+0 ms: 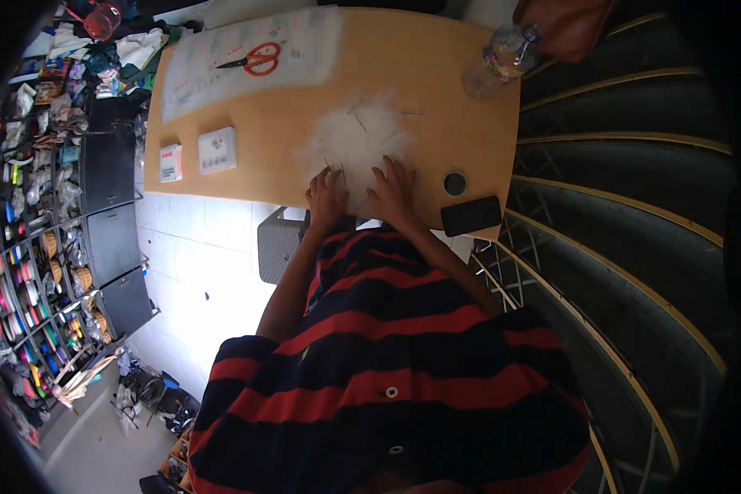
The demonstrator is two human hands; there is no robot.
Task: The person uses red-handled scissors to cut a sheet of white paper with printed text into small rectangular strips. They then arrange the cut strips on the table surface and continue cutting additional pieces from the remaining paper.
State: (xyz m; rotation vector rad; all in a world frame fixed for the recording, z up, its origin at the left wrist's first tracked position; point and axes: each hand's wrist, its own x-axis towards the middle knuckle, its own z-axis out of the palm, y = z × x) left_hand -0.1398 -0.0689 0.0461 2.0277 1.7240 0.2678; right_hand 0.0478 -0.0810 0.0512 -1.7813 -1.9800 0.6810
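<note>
A thin, patchy layer of white fluffy fibre lies on the wooden table in front of me. Several thin dark needle-like sticks are scattered on and beside it. My left hand rests at the near left edge of the fibre, fingers bent but apart. Two of the thin sticks lie right by its fingertips; I see no clear grip on them. To its right, my right hand touches the near right edge of the fibre with spread fingers and holds nothing.
Red-handled scissors lie on a translucent sheet at the far left. Two small white packs sit at left. On the right are a clear bottle, a small round container and a black phone. Stairs rise beyond.
</note>
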